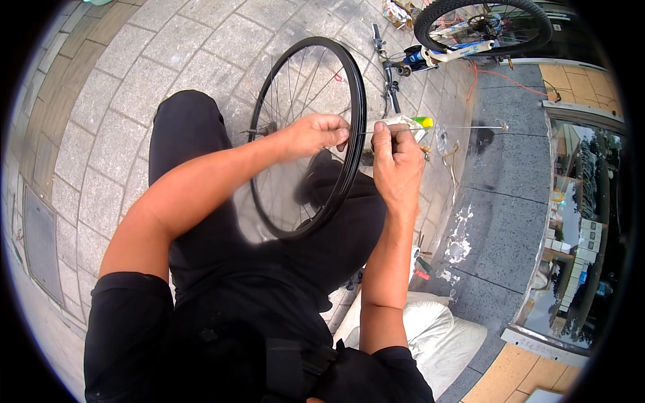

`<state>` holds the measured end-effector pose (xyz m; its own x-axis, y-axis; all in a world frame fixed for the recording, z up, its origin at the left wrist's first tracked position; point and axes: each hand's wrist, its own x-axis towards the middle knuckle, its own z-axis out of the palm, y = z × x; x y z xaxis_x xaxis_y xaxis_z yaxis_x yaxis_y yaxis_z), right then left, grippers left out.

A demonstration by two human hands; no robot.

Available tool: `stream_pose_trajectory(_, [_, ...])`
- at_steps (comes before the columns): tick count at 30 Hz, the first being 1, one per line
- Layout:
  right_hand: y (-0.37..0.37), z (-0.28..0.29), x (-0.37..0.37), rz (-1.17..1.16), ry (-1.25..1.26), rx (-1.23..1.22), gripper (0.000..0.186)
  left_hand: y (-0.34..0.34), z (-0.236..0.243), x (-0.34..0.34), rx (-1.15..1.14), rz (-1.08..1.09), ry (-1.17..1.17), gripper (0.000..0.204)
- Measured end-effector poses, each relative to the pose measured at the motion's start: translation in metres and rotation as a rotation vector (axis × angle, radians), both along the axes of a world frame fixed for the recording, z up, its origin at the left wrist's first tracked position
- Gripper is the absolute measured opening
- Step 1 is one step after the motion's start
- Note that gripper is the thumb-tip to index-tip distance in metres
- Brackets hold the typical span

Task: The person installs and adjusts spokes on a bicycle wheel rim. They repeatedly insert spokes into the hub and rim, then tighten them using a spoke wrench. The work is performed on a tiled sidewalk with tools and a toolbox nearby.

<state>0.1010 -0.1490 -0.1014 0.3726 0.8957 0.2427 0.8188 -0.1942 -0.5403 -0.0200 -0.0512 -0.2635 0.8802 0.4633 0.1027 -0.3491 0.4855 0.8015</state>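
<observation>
A black bicycle wheel (357,114) without a tyre stands upright between my legs, with thin spokes running from its rim to the hub (267,127). My left hand (316,134) reaches over the spokes and is closed at the rim's inner side, thumb and fingers together. What its fingertips pinch there is hidden. Just outside the rim, my right hand (398,161) pinches a long thin metal spoke (463,127) between thumb and fingers. One end of the spoke points at the rim; the other sticks out to the right.
Far right, a bicycle lies upside down, its wheel (484,23) up and handlebar (390,77) on the paving. An orange cord (497,75) runs near it. A white cloth sack (450,342) lies beside my right arm. A grey stone step (500,221) and glass front (578,228) border the right.
</observation>
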Motion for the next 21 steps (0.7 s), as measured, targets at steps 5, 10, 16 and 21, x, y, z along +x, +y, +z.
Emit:
stream_pose_trajectory(5, [-0.006,-0.005,0.007,0.075,-0.088,0.01,0.02,0.0,0.004,-0.001,0.012,-0.005,0.035,0.022])
stream_pose_trajectory(10, [-0.006,0.006,0.0,-0.053,0.204,0.152,0.021,0.001,0.003,-0.003,0.019,-0.003,0.014,0.021])
stream_pose_trajectory(16, [-0.003,-0.045,-0.019,-0.163,0.418,0.478,0.025,-0.005,0.014,-0.008,-0.09,0.02,-0.02,0.02])
stream_pose_trajectory(21, [0.001,-0.061,-0.036,-0.163,0.212,0.478,0.026,-0.004,0.013,-0.005,0.016,0.046,0.037,0.021])
